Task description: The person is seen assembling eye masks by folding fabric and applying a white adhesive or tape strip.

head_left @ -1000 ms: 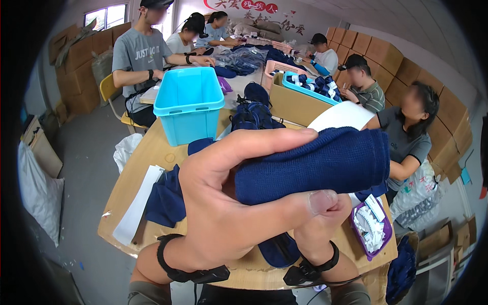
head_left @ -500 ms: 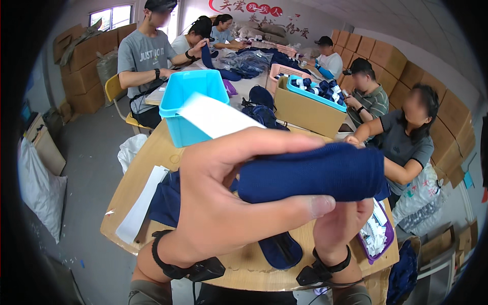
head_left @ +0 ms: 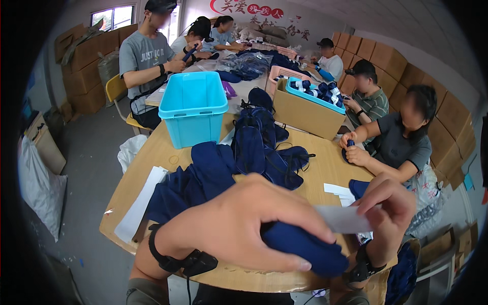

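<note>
My left hand [head_left: 244, 218] is closed around a rolled bundle of navy blue fabric [head_left: 307, 251], thumb along its near side and fingers over the top. My right hand [head_left: 389, 211] pinches the end of a pale paper strip [head_left: 346, 219] between thumb and fingers. The strip's other end meets my left fingertips at the top of the roll; whether it passes around the fabric is hidden. Beyond my left hand lie folded navy cloth [head_left: 195, 175] and a pile of navy eye masks or pouches with black straps [head_left: 251, 147].
A long white strip [head_left: 140, 206] lies at the table's left. Farther back are a turquoise bin [head_left: 190, 127] and a cardboard box [head_left: 307, 114] beside a blue tray of banded rolls [head_left: 320, 94]. Short white strips [head_left: 339, 192] lie at right. A co-worker [head_left: 396, 132] sits beyond them.
The navy roll has come down and nearer, tilting down to the right. The white strip, formerly sticking out far left, now stretches right from the roll, its end in my right fingers.
</note>
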`<state>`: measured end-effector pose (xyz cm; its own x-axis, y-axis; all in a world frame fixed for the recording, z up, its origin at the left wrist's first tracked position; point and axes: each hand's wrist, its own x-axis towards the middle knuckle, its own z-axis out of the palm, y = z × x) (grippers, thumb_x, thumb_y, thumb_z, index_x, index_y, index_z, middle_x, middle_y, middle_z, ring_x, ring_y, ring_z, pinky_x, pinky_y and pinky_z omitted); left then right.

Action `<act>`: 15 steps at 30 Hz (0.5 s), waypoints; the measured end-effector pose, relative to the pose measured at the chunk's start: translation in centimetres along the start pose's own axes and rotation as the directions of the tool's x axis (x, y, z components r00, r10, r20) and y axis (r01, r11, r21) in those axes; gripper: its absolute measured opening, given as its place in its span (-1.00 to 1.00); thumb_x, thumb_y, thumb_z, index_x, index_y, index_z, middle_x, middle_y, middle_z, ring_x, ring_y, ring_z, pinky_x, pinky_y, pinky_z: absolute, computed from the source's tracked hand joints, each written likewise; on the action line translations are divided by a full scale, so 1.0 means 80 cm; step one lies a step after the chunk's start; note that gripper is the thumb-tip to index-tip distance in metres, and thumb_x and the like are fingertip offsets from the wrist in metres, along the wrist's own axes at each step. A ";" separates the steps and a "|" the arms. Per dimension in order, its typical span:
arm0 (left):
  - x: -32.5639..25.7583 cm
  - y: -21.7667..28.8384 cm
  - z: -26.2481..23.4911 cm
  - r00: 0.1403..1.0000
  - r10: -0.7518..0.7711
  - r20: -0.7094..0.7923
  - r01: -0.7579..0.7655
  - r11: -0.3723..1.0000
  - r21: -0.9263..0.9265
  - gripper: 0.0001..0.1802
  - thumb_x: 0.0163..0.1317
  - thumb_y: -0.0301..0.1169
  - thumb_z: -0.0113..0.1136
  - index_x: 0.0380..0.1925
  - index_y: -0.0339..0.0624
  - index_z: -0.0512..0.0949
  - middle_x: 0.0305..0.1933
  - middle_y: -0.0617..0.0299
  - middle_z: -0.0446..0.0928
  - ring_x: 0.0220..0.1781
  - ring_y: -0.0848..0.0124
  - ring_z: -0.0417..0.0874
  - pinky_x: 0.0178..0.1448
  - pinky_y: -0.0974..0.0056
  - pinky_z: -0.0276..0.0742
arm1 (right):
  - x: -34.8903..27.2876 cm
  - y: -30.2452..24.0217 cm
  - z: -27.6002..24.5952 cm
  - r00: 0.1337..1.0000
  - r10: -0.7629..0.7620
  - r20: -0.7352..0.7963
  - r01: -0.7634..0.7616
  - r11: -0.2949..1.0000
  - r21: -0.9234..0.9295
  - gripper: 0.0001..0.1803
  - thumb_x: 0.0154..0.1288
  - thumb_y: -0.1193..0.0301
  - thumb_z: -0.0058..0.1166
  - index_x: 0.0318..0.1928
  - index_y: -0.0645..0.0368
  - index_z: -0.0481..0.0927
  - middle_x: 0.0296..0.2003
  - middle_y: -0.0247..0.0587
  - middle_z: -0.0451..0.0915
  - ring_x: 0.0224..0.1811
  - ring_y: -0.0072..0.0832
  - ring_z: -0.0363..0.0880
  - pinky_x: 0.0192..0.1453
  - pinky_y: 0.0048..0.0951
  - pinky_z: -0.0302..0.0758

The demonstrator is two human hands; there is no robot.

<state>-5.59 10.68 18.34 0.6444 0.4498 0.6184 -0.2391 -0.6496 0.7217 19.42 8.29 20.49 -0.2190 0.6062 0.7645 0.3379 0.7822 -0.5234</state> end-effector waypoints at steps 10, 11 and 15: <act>-0.002 0.007 0.009 0.989 0.057 0.139 -0.064 0.997 0.042 -0.43 0.02 -0.48 0.49 0.11 -0.28 0.59 -0.14 0.03 0.71 -0.17 0.26 0.76 -0.14 0.33 0.64 | -0.016 -0.021 0.001 0.946 0.099 0.308 -0.169 0.963 0.211 -0.47 0.04 0.73 0.11 0.11 0.45 0.43 -0.48 -0.17 0.62 -0.46 -0.55 0.62 -0.28 -0.54 0.58; -0.001 0.016 0.010 0.994 -0.079 0.070 0.078 0.997 0.018 -0.32 0.02 -0.49 0.49 0.21 -0.28 0.49 -0.14 0.03 0.71 -0.16 0.33 0.75 -0.13 0.35 0.62 | -0.011 -0.023 -0.004 0.942 0.050 0.332 -0.110 0.980 0.164 -0.38 0.07 0.72 0.15 0.19 0.49 0.30 -0.47 -0.14 0.63 -0.44 -0.52 0.64 -0.25 -0.52 0.61; -0.003 0.009 0.015 0.972 -0.231 0.033 0.233 0.969 -0.085 -0.04 0.01 -0.49 0.51 0.42 -0.29 0.21 -0.15 0.05 0.72 -0.13 0.48 0.71 -0.08 0.40 0.58 | -0.017 -0.024 0.007 0.974 0.145 0.177 -0.188 0.947 0.261 -0.20 0.09 0.69 0.24 0.31 0.52 0.11 -0.46 -0.08 0.63 -0.39 -0.46 0.68 -0.24 -0.51 0.64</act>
<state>-5.02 9.36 18.37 0.7059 0.5672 0.4243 -0.1432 -0.4724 0.8697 18.59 6.00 20.23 -0.3260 0.7289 0.6020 0.1225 0.6640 -0.7376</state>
